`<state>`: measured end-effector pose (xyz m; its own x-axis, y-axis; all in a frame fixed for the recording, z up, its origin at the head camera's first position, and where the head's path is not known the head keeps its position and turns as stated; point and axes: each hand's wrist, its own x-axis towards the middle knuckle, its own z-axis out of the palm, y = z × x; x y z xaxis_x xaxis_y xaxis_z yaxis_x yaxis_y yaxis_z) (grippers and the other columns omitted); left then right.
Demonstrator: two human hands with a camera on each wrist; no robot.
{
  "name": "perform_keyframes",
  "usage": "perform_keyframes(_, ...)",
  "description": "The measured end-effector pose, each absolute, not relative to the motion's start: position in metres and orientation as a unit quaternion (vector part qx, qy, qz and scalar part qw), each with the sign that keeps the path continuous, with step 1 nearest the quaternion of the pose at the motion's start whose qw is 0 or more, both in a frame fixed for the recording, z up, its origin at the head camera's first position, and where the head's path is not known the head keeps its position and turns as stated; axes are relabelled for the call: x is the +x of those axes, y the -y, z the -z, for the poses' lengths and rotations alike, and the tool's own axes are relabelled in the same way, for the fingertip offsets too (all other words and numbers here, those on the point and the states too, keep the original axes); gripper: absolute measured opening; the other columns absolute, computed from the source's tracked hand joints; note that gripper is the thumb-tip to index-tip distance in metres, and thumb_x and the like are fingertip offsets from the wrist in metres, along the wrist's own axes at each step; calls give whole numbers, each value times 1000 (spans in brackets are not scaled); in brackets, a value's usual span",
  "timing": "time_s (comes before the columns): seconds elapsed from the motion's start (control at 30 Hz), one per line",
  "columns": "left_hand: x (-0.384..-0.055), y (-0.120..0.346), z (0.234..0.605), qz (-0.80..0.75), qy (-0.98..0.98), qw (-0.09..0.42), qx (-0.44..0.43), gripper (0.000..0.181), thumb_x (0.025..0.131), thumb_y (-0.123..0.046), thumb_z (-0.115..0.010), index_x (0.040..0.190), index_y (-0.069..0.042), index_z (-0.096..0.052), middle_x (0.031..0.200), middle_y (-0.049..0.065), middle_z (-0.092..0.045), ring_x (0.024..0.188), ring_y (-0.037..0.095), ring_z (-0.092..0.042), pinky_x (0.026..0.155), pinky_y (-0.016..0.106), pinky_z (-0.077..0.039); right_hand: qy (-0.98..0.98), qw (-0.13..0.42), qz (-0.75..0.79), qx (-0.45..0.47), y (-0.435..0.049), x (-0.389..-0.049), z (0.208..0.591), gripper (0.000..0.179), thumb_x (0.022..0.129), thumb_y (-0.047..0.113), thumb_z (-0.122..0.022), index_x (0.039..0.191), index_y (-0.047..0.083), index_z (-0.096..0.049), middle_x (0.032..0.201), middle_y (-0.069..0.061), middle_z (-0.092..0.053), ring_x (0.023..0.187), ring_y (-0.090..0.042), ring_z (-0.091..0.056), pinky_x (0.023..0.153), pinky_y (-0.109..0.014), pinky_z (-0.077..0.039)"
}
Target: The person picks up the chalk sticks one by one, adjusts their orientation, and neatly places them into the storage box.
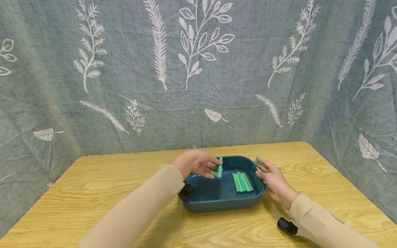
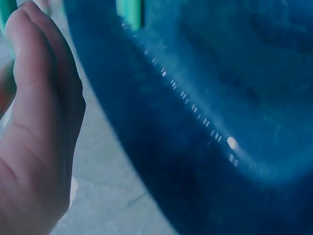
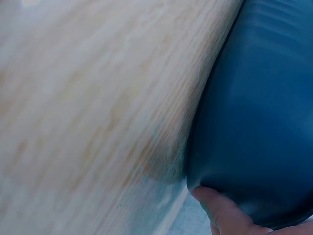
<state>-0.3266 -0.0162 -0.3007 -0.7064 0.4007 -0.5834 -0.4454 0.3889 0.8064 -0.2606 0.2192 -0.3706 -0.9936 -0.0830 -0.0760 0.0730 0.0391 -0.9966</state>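
Note:
My left hand (image 1: 204, 164) is over the dark blue tray (image 1: 214, 206), pinching a green chalk stick (image 1: 220, 168) upright between thumb and fingers. In the left wrist view the left hand (image 2: 36, 117) is at the left edge, with a sliver of green at its fingertips. Several more green chalk sticks (image 1: 243, 183) lie side by side on the tray's right floor. At the tray's right end, my right hand (image 1: 274, 179) rests on the rim with fairly straight fingers. The right wrist view has a fingertip (image 3: 201, 192) against the tray's outer wall (image 3: 259, 112). Some fingertips look green.
The tray stands on a wood-grain table (image 1: 124, 179). A small black object (image 1: 286, 226) lies beside the right sleeve. Grey-green curtains (image 1: 124, 69) with white leaf prints hang behind the table and at both sides.

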Motion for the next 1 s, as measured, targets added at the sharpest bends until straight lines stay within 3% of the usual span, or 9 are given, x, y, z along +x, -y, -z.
perform_keyframes(0.13, -330, 4, 311, -545, -742, 390, -26, 35, 101, -13, -55, 133, 0, -52, 94, 9, -60, 112, 32, -60, 73, 27, -54, -718, 55, 694, 0, -219, -261, 370, 59, 104, -2, -34, 156, 4, -6, 159, -23, -8, 143, -43, -13, 108, -57, -31)
perform_keyframes(0.27, -333, -4, 322, -545, -741, 391, -36, 38, 101, -11, -55, 136, 1, -52, 116, 17, -62, 121, 36, -55, 93, 35, -51, -724, 53, 687, 3, -219, -261, 370, 59, 104, -2, -34, 156, 3, -7, 159, -23, -9, 143, -43, -15, 104, -51, -36)
perform_keyframes(0.33, -335, -8, 328, -543, -741, 393, -44, 38, 101, -10, -55, 137, 1, -51, 128, 21, -58, 121, 36, -55, 97, 37, -49, -727, 53, 685, 2, -219, -261, 370, 59, 104, -1, -34, 156, 4, -7, 159, -23, -10, 143, -43, -15, 102, -49, -38)
perform_keyframes(0.43, -338, -13, 336, -532, -742, 404, -55, 40, 101, -9, -55, 139, 0, -49, 136, 24, -52, 121, 35, -55, 98, 37, -49, -727, 52, 685, 2, -219, -261, 369, 59, 104, -1, -34, 156, 3, -7, 159, -23, -10, 143, -43, -16, 100, -46, -40)
perform_keyframes(0.73, -342, -23, 347, -525, -740, 415, -64, 41, 101, -8, -54, 140, 1, -47, 131, 26, -53, 121, 36, -55, 98, 37, -48, -724, 52, 687, 6, -217, -261, 369, 58, 103, -2, -34, 156, 2, -8, 159, -23, -12, 142, -41, -20, 86, -32, -48)
perform_keyframes(1.0, -343, -30, 350, -527, -733, 423, -78, 38, 101, -7, -53, 137, 4, -48, 132, 27, -52, 121, 36, -55, 99, 37, -48, -727, 53, 685, 7, -219, -262, 368, 59, 104, -1, -35, 156, 3, -8, 159, -23, -11, 143, -41, -17, 82, -29, -48)
